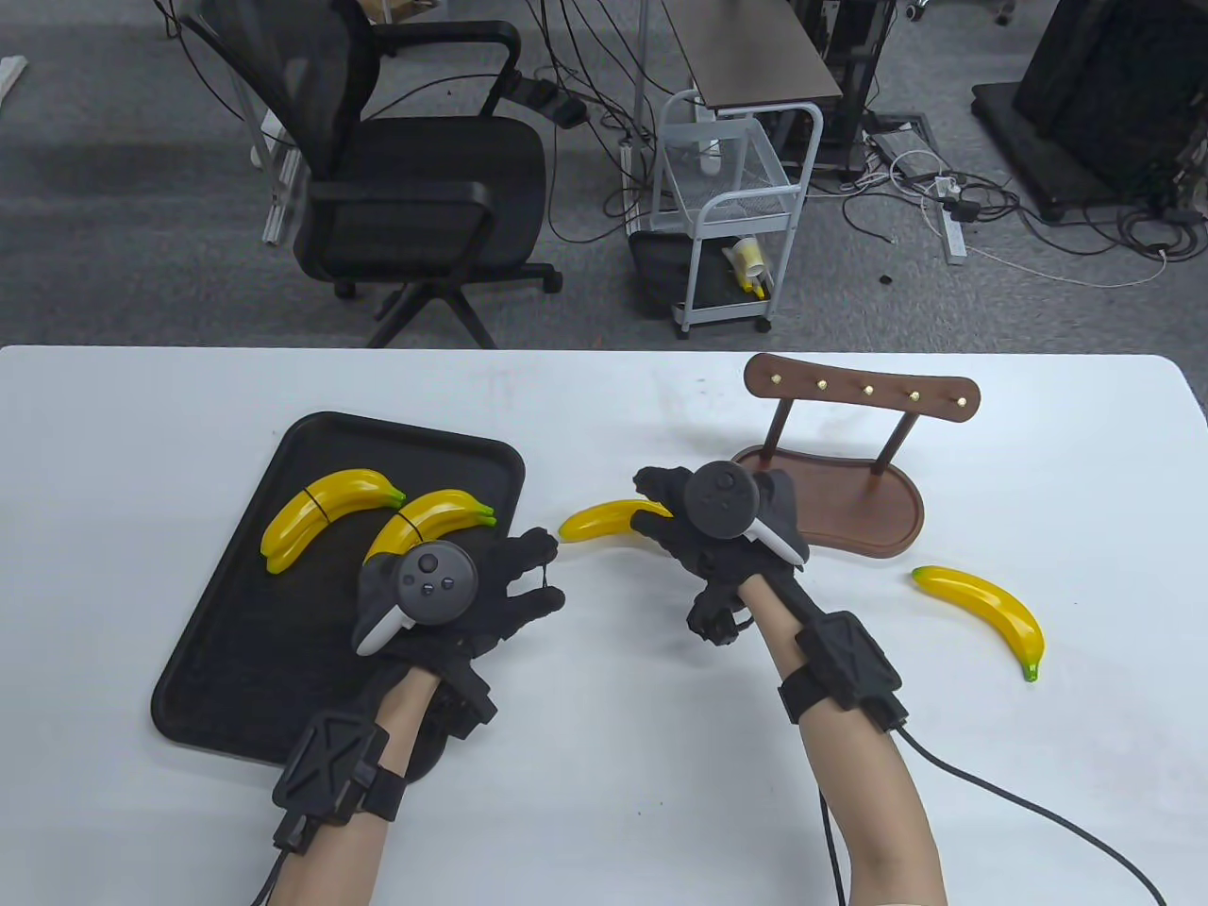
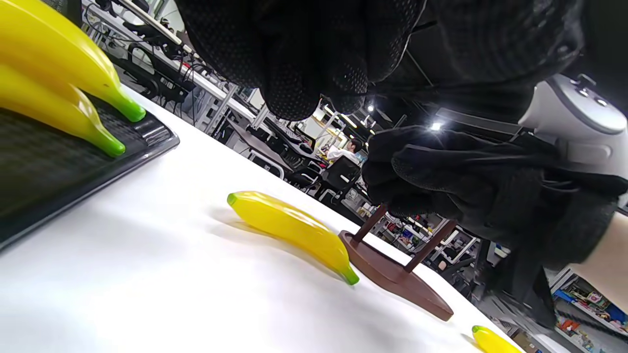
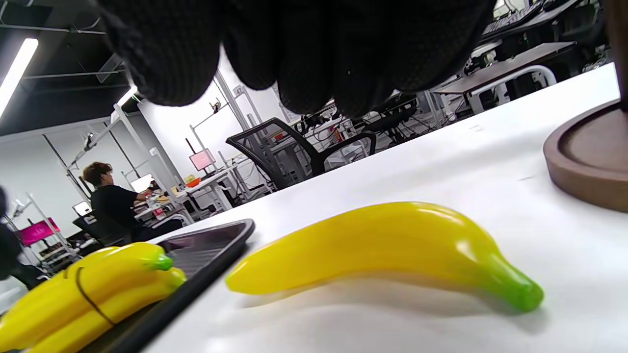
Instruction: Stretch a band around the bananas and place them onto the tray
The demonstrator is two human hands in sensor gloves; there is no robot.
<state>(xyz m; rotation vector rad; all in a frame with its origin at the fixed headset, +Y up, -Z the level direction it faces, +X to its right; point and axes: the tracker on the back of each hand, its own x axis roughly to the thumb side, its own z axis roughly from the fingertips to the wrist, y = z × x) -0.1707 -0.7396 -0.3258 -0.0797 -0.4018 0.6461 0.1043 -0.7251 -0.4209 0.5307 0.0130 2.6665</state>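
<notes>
Grey carpet floor with a black mesh office chair (image 1: 406, 179), a white wire cart (image 1: 731, 217) and tangled cables (image 1: 991, 203).

Both hands (image 1: 491, 590) (image 1: 703, 528) low, fingers loose

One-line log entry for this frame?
tray: two banded pairs | loose bananas: one under right hand, one right of stand | left hand: pinches band
</notes>
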